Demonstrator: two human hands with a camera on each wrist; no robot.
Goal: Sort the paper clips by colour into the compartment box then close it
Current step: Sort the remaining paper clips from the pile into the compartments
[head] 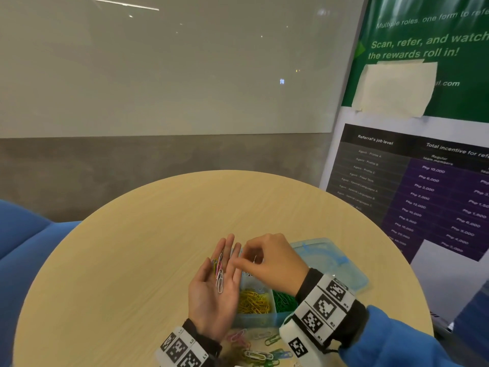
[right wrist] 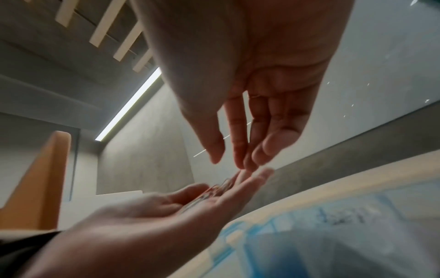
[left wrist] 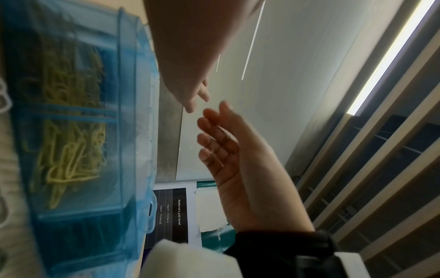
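My left hand [head: 209,295] lies palm up and flat above the table, just left of the blue compartment box [head: 260,317]. Several paper clips [head: 219,276], white, pink and yellow-green, rest on its palm and fingers. My right hand [head: 246,260] hovers over the box with curled fingers and seems to pinch a pale clip [head: 254,259], its index tip touching the left hand's fingers. The box holds yellow clips [head: 254,300] and green clips [head: 284,300]. In the right wrist view the left hand [right wrist: 166,210] shows the clips [right wrist: 214,190] under the right fingertips [right wrist: 240,161].
The box lid [head: 333,260] lies flat and open behind the right hand. Loose clips [head: 256,348] of mixed colours lie on the round wooden table [head: 132,260] near its front edge. A poster board [head: 423,181] stands at the right, and a blue seat [head: 23,234] at the left.
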